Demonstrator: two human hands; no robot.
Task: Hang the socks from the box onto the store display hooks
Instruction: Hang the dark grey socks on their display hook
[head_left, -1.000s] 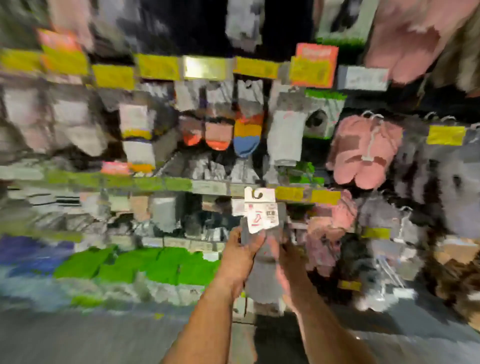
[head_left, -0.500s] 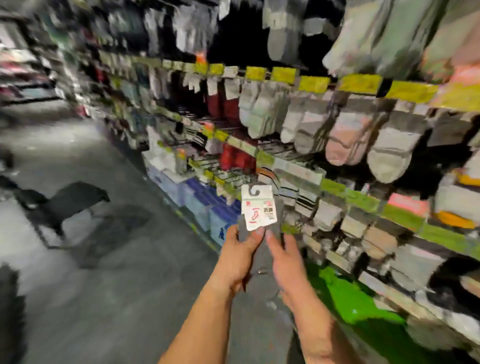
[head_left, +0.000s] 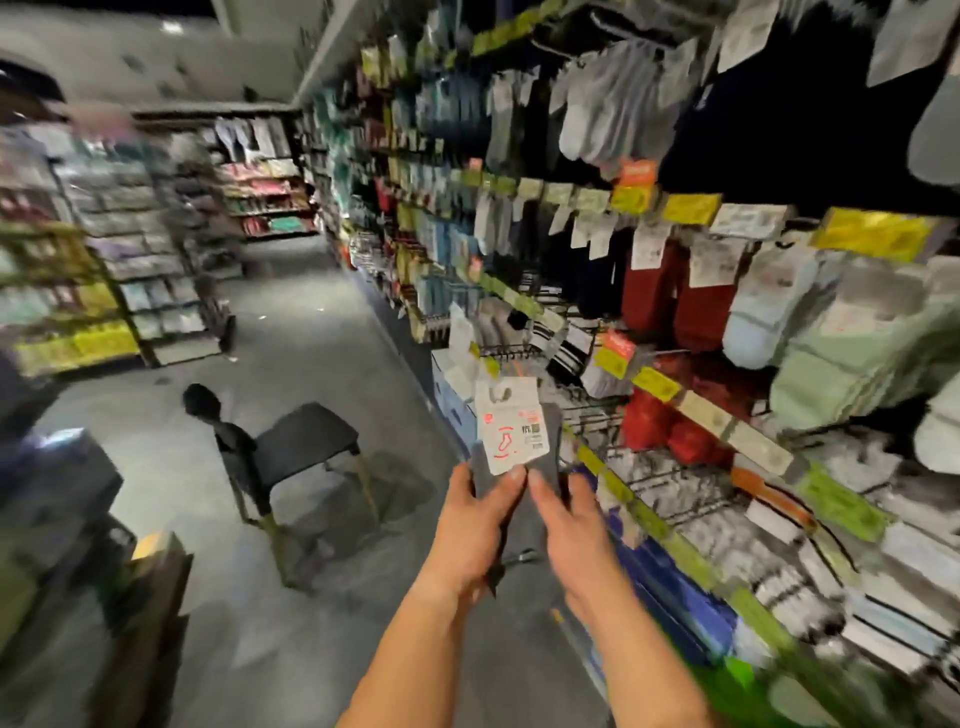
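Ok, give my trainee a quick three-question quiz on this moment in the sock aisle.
1. True or false: the grey socks already hang on a display hook.
2. Which hands hold the socks? A) left only B) right only C) both
3. Fill in: the black ____ stands in the aisle left of the hands.

Key:
1. False. The left hand and the right hand hold them in front of the display rack, the white tag with its hook hole uppermost.
2. C
3. chair
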